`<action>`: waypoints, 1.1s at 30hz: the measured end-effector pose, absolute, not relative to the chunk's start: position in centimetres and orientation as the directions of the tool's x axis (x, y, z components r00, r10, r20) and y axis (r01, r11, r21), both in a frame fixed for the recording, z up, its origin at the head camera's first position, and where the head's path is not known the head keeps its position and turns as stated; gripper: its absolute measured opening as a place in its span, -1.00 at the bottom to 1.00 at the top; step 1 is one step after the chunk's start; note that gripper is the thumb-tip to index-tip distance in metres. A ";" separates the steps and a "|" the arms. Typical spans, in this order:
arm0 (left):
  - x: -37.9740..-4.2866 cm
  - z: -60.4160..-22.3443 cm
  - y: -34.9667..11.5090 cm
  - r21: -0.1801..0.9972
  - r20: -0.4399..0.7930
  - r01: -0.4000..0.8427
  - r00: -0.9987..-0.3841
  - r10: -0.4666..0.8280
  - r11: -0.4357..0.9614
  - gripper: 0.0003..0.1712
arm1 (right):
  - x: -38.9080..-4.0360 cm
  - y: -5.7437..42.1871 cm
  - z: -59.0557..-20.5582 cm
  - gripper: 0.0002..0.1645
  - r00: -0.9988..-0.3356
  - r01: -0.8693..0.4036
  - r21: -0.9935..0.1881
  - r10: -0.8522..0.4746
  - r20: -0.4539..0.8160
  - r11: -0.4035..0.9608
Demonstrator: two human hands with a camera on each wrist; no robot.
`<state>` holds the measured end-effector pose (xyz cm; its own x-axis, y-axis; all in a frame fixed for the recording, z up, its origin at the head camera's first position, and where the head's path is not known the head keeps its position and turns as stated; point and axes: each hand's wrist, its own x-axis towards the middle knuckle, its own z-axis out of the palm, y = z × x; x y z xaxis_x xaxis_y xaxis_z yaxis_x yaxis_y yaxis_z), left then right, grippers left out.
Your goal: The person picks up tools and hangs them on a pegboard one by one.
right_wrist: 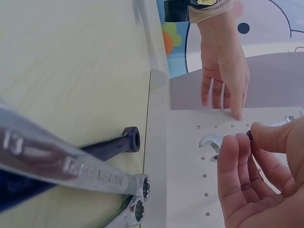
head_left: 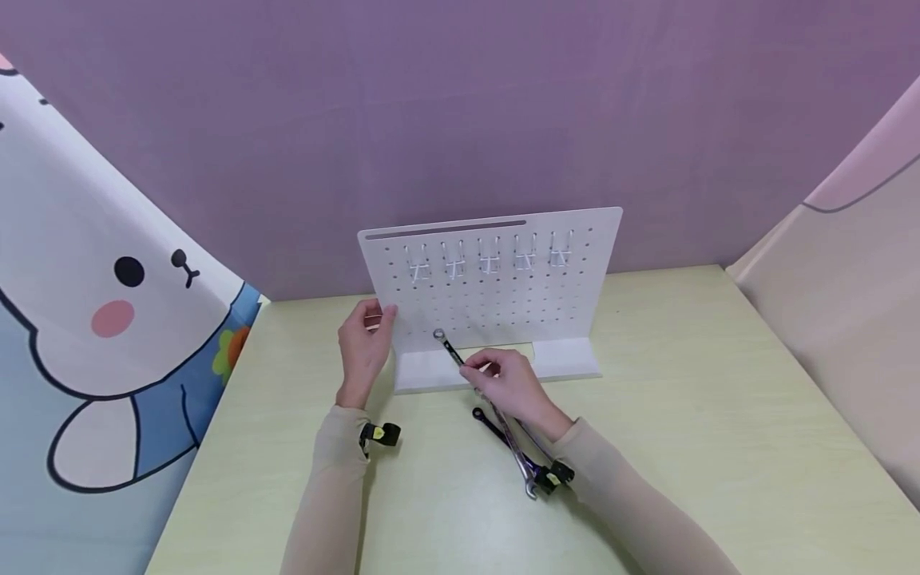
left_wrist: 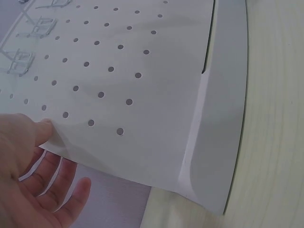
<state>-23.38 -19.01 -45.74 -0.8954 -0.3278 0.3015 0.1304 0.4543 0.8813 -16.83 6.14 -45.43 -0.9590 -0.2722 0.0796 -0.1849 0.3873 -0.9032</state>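
A white pegboard (head_left: 496,303) stands upright on its base, with several wire hooks (head_left: 489,259) in a row near its top. My left hand (head_left: 364,343) holds its left edge, the thumb on the front face and the fingers around behind. With thumb and fingertips, my right hand (head_left: 509,385) pinches a wrench (head_left: 450,348) in front of the lower board, its ring end up and to the left. Below that hand, a dark wrench (right_wrist: 111,146) and chrome wrenches (right_wrist: 71,164) lie together on the table, partly hidden by the right wrist in the head view.
The pale wooden table (head_left: 683,383) reaches back to a purple cloth wall (head_left: 460,120). A curtain with a cartoon animal (head_left: 129,319) hangs on the left, and a pale curtain (head_left: 848,279) on the right. Black straps (head_left: 381,434) circle both wrists.
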 end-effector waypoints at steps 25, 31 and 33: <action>-23.4 -45.8 -19.0 0.888 0.291 0.129 -0.901 -0.321 0.441 -0.66 | -18.8 4.4 -42.9 -0.82 -0.953 -0.203 -0.914 -0.284 0.103 0.352; -23.2 -45.8 -18.9 0.894 0.280 0.124 -0.905 -0.320 0.431 -0.66 | -19.1 4.2 -42.3 -0.81 -0.948 -0.192 -0.924 -0.305 0.087 0.331; -23.2 -45.7 -19.0 0.894 0.278 0.122 -0.906 -0.321 0.431 -0.66 | -19.2 4.1 -42.1 -0.81 -0.946 -0.185 -0.929 -0.315 0.079 0.322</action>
